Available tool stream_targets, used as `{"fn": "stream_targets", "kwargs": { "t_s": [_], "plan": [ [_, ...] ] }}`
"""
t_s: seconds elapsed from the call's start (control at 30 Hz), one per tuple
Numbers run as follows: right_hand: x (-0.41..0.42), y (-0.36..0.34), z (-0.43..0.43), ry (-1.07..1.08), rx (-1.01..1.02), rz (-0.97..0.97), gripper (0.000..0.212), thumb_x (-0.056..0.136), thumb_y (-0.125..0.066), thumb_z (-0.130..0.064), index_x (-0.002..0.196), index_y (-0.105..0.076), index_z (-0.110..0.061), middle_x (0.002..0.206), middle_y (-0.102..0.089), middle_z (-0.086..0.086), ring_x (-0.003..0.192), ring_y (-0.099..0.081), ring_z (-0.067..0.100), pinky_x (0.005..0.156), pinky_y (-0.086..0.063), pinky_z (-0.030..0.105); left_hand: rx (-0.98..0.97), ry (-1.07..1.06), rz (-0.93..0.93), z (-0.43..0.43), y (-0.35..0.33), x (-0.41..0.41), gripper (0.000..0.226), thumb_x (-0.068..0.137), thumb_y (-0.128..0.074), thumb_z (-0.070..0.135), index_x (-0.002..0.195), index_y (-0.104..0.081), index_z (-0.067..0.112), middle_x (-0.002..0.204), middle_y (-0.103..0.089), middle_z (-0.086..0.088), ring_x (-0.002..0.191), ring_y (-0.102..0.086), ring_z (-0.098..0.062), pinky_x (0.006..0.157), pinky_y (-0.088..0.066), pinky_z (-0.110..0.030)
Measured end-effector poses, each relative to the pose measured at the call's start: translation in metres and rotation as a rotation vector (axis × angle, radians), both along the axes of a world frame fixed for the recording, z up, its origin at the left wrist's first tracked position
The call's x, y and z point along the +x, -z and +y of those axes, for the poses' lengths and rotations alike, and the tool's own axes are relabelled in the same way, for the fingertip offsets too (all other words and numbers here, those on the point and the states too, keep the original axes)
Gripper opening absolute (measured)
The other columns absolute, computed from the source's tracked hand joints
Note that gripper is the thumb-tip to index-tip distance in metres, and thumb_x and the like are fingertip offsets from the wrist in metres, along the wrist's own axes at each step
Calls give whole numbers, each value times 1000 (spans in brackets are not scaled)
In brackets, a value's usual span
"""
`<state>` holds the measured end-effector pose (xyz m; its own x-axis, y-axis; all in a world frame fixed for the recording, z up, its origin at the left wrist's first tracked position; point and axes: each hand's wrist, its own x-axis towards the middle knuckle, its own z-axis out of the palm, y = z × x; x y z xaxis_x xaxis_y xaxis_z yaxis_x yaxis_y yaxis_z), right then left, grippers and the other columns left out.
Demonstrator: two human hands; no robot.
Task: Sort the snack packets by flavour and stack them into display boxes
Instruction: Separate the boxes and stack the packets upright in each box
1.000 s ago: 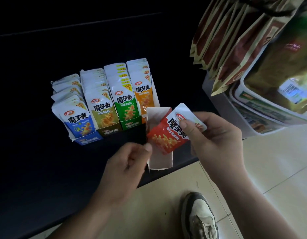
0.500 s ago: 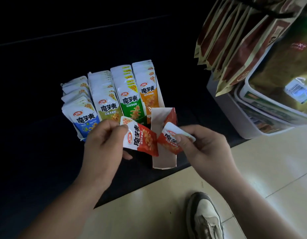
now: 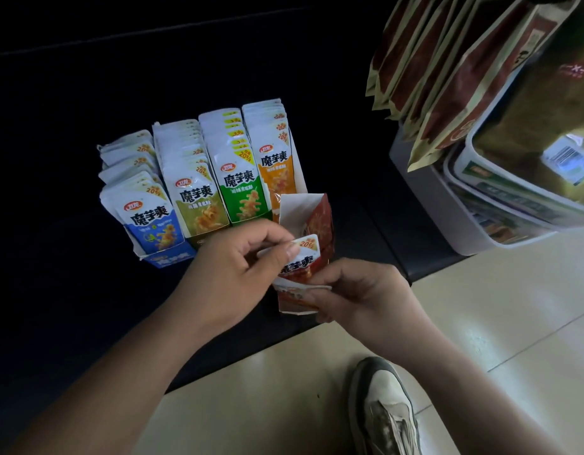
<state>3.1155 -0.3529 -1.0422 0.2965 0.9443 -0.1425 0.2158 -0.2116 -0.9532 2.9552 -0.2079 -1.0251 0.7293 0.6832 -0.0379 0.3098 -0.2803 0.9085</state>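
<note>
— What have your hands got?

— My left hand (image 3: 238,261) pinches the top corner of a red packet (image 3: 302,259) between thumb and forefinger. My right hand (image 3: 359,290) is curled round the near end of the red box (image 3: 323,218), thumb across its front lip (whether a second packet sits under that thumb, I cannot tell).

— And half a second ago?

— The left held that packet sideways, out to the left of the box, and the right had another at its mouth. Now the packet stands upright between my two hands, its lower part down inside the box's near end.

— So it's in?

— Nearly, I'd judge; I haven't let go of it. Beyond my fingertips the box looks mostly bare.

— The rest?

— Just past my left knuckles stand the blue row (image 3: 152,221), the olive row (image 3: 198,208), the green row (image 3: 241,192) and the orange row (image 3: 274,169), all packed. Red looks like the last flavour to fill.
</note>
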Motion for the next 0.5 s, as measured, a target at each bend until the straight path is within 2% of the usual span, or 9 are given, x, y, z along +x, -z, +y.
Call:
{"fn": "stream_targets", "kwargs": {
  "t_s": [0.07, 0.17, 0.27, 0.33, 0.4, 0.5],
  "plan": [
    [1, 1, 1, -31, 21, -2, 7, 90, -78, -8, 92, -77, -14, 91, -77, -6, 72, -75, 15, 64, -60, 25, 13, -6, -19, 2, 0, 1, 10, 99, -67, 26, 95, -75, 31, 91, -76, 15, 90, -71, -6, 74, -56, -20],
    [6, 7, 2, -41, 50, -65, 7, 86, -82, -6, 89, -79, -11, 96, -72, -2, 72, -72, 21, 61, -61, 33, 58, 57, 23, 5, -2, 1, 11, 99, -66, 29, 95, -75, 34, 91, -74, 17, 90, -69, -6, 70, -53, -17],
    [8, 18, 0, -21, 51, -168, 15, 82, -86, -8, 86, -78, -19, 95, -66, -4, 73, -67, 22, 61, -58, 39, 40, 142, 80, 2, 6, 2, 12, 100, -64, 29, 96, -75, 33, 91, -72, 19, 90, -68, -3, 72, -51, -18],
    [6, 28, -1, 85, 3, -197, 26, 79, -90, -14, 85, -67, -27, 91, -66, -2, 73, -69, 23, 62, -57, 46, 9, 168, 115, -1, 15, 3, 13, 102, -63, 29, 96, -74, 32, 91, -72, 17, 88, -67, -4, 74, -53, -23],
    [7, 34, -3, 165, -63, -62, 38, 78, -89, -23, 91, -53, -27, 87, -71, 8, 75, -73, 33, 60, -57, 58, -24, 168, 126, -4, 22, 3, 14, 103, -61, 31, 96, -73, 32, 89, -72, 14, 85, -67, -6, 74, -55, -32],
    [10, 39, -5, 150, -23, 56, 28, 86, -85, -17, 94, -59, -19, 86, -74, 13, 75, -73, 40, 64, -57, 64, -102, 202, 110, -8, 24, 3, 24, 100, -57, 44, 94, -74, 29, 83, -71, 6, 78, -66, -5, 69, -52, -30]
  ]
}}
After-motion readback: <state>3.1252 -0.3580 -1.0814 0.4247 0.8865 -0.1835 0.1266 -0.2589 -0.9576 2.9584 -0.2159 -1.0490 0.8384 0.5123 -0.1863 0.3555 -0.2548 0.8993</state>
